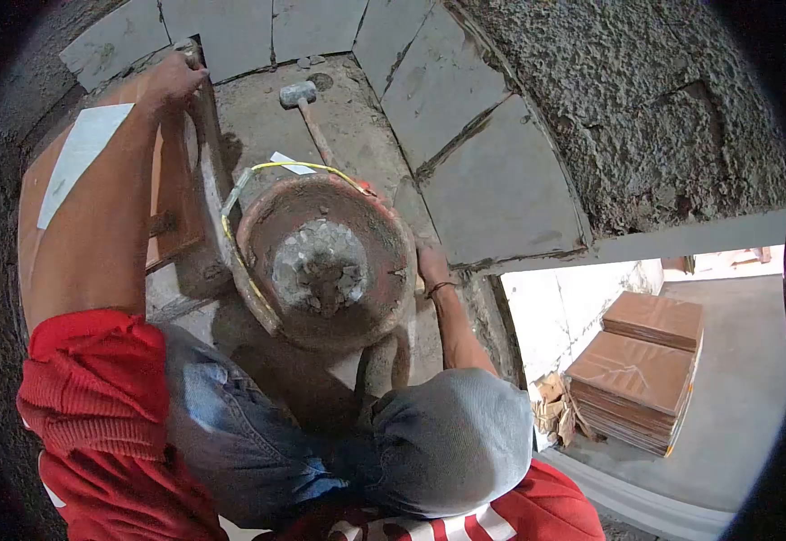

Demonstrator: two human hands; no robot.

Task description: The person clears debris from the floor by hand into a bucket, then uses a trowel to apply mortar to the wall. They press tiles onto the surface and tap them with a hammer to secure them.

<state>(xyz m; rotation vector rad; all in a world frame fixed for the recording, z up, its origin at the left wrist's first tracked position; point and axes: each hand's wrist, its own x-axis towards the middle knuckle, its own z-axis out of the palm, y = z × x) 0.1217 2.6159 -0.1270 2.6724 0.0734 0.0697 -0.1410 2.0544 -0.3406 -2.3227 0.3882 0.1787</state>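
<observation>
A round bucket [253,216] coated in dried mortar stands in front of my knees, with grey crumbly mortar [321,261] inside. My left hand [176,79] reaches far forward to the upper left, fingers curled at the lower edge of the wall tiles, beside a brown box-like panel [176,171]. Whatever those fingers grip is hidden. Close against the bucket's right side is my right hand [432,263], closed, with a thin band on the wrist; its grip cannot be made out. Beyond the bucket lies a mallet [299,94] with a grey head and wooden handle.
Large grey tiles [492,180] line the wall ahead and to the right, below rough plaster [627,108]. A yellow strip [307,164] curves around the bucket. A white angular piece [84,153] lies on the brown panel. Stacked brown-topped sheets [636,370] sit on a lower floor at right.
</observation>
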